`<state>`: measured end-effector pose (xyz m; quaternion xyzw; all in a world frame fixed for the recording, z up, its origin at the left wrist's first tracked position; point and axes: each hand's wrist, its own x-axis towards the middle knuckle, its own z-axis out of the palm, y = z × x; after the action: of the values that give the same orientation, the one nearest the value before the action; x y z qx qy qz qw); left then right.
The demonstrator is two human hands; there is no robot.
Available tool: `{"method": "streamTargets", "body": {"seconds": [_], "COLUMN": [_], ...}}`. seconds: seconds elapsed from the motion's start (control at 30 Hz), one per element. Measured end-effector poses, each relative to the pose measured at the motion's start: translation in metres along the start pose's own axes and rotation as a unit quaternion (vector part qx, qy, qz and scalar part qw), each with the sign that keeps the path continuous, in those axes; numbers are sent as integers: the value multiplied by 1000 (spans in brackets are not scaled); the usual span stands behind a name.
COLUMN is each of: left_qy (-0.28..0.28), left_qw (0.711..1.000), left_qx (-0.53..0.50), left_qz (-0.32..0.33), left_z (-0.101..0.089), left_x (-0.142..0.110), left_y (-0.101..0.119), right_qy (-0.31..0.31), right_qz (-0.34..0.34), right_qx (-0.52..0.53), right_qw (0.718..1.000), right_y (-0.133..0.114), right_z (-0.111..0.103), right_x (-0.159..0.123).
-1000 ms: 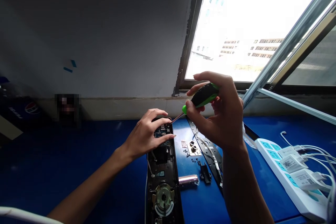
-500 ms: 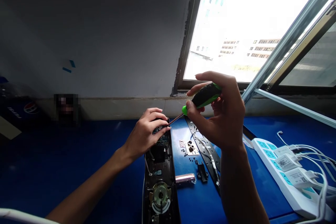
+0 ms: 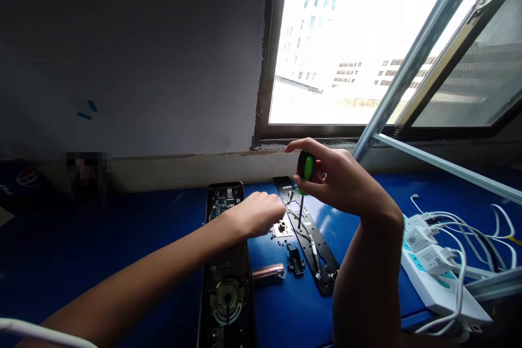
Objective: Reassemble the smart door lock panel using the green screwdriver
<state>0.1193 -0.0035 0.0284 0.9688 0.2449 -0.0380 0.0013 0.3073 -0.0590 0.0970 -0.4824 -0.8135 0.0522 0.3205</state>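
Screwdriver work has shifted away from the electronic lock panel (image 3: 216, 258) to the right: the right hand (image 3: 342, 179), lower in the frame, now pinches the green-and-black screwdriver (image 3: 306, 167) firmly between thumb and fingers and stands it upright. Its steel shaft (image 3: 300, 212) points down at the long black metal plate (image 3: 324, 247), lying on the blue table (image 3: 101, 234) at lower centre; whether the tip touches the plate cannot be told. The left hand (image 3: 256, 215) has left the lock's circuit board (image 3: 222, 201) and hangs empty, fingers loosely together, just beside the small brass plate (image 3: 281, 228). The step in hand looks like driving at the black plate, and the moment seems to call for seating the tip squarely. A pink cylindrical battery (image 3: 268, 272) lies below.
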Motion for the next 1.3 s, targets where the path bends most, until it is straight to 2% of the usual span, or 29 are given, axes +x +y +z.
{"method": "streamTargets", "body": {"seconds": [0.17, 0.37, 0.43, 0.57, 0.67, 0.73, 0.83, 0.9, 1.03, 1.17, 1.3], "left_qy": [-27, 11, 47, 198, 300, 342, 374, 374, 327, 270, 233], "left_qw": [1000, 1000, 999, 978, 950, 935, 919, 914, 921, 932, 928], "left_qx": [12, 6, -5, -62, -80, -93, -111, -129, -177, -214, -267], "left_qz": [0, -9, -5, 25, 11, -10, -58, -85, -112, -113, -113], "left_z": [19, 10, 6, 4, 10, 16, 24, 26, 23, 19, 20], "left_x": [23, 8, -5, -40, -69, -88, -111, -122, -136, -143, -146], "left_y": [4, 1, -3, -21, -41, -54, -71, -78, -87, -94, -97], "right_qy": [-13, -1, 5, 36, 77, 99, 124, 148, 189, 205, 201], "right_qz": [7, -14, -23, -41, -61, -74, -85, -86, -103, -106, -121], "right_qx": [-3, -2, 6, 40, 74, 95, 119, 139, 155, 141, 138], "right_qw": [1000, 1000, 1000, 998, 992, 988, 981, 975, 964, 963, 962], "right_y": [3, 2, 1, -8, -22, -34, -50, -59, -71, -76, -77], "right_z": [-2, -4, -3, 5, 16, 25, 41, 52, 72, 88, 99], "right_x": [-1, -4, -3, 2, 8, 13, 23, 31, 46, 55, 60]}}
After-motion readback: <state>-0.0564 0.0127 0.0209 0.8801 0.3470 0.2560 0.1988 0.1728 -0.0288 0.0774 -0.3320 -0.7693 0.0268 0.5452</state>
